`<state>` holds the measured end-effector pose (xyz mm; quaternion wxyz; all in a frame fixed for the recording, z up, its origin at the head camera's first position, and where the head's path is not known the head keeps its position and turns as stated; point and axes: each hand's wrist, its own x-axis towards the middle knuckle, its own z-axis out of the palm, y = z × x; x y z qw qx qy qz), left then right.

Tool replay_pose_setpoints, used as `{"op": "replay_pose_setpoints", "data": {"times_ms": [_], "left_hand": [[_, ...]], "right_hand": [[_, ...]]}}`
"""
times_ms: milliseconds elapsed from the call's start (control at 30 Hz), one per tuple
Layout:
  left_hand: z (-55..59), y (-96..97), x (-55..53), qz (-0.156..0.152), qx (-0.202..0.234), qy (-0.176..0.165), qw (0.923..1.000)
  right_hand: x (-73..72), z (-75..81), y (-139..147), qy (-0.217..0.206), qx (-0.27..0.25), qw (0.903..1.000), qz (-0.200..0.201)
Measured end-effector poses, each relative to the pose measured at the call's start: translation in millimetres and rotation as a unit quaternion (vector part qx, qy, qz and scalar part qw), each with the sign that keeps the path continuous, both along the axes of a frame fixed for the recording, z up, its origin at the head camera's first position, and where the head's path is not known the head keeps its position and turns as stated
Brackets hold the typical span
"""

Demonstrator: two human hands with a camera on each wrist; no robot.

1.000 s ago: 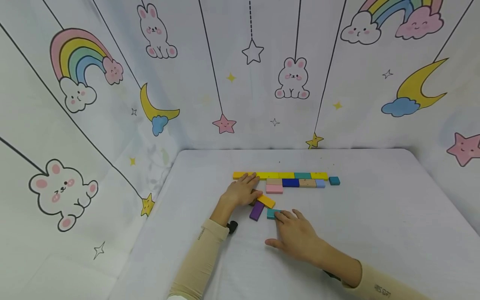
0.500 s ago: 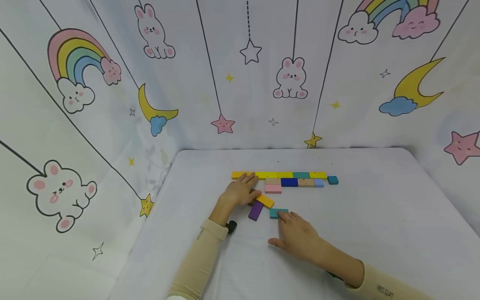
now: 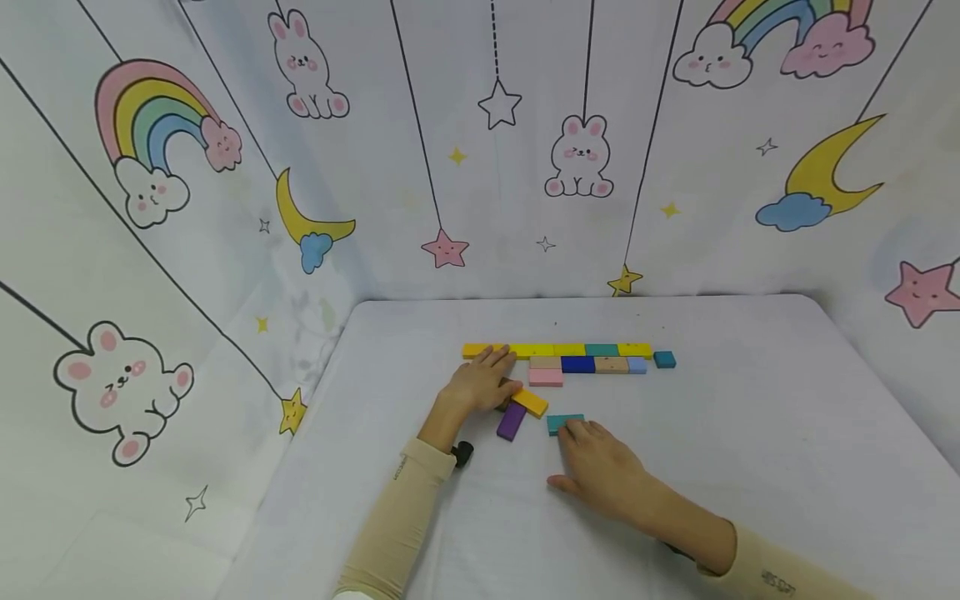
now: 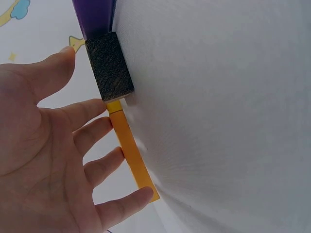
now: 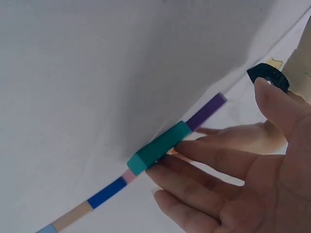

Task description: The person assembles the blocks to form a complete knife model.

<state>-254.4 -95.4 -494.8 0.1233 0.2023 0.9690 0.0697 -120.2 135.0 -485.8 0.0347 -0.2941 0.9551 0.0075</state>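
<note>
My left hand (image 3: 480, 385) rests with spread, extended fingers on the orange block (image 4: 132, 150) at the left end of the back row. Below its thumb lie a dark brown block (image 4: 111, 67), an orange-yellow block (image 3: 531, 402) and a purple block (image 3: 512, 422). The dark one is mostly hidden by the hand in the head view. My right hand (image 3: 606, 468) touches a teal block (image 5: 160, 147) with its extended fingertips, the thumb held apart from it. This teal block lies flat, to the right of the purple one.
The back row includes yellow blocks (image 3: 532, 350) and a teal piece (image 3: 602, 350). In front of it lie tan, dark blue (image 3: 578, 364) and light blue (image 3: 637, 365) blocks, plus a pink block (image 3: 546, 378). One small teal cube (image 3: 664, 359) stands off the right end.
The teal block has slid a short way to the right under my right fingertips, and that hand has moved right with it. My left hand has stayed in place.
</note>
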Motion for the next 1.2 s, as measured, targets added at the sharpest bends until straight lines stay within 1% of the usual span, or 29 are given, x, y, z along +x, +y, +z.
{"op": "replay_pose_setpoints", "data": {"times_ms": [267, 400, 500, 667, 833, 1067, 1200], "left_hand": [[3.3, 1.0, 1.8, 0.001, -0.001, -0.002, 1.0], [3.4, 0.5, 2.0, -0.002, -0.005, 0.002, 1.0], [3.3, 0.4, 2.1, -0.003, -0.007, 0.003, 1.0], [2.1, 1.0, 1.7, -0.004, -0.006, 0.003, 1.0], [0.4, 0.8, 0.8, -0.004, -0.01, 0.007, 0.9999], [0.8, 0.6, 1.0, -0.004, -0.006, 0.005, 1.0], [0.9, 0.5, 1.2, -0.004, -0.007, 0.005, 1.0]], "right_hand": [[-3.8, -2.0, 10, 0.006, -0.025, 0.9996, -0.008], [-7.1, -1.8, 14, 0.022, -0.028, 0.9994, -0.006], [-10.0, -1.5, 15, 0.029, -0.025, 0.9992, -0.006], [-13.9, -1.7, 17, 0.027, -0.015, 0.9995, -0.008], [-16.8, -2.8, 17, 0.035, -0.01, 0.9993, -0.01], [-20.3, -3.6, 17, 0.023, -0.009, 0.9994, -0.024], [-22.2, -2.7, 18, 0.027, -0.008, 0.9994, -0.021]]}}
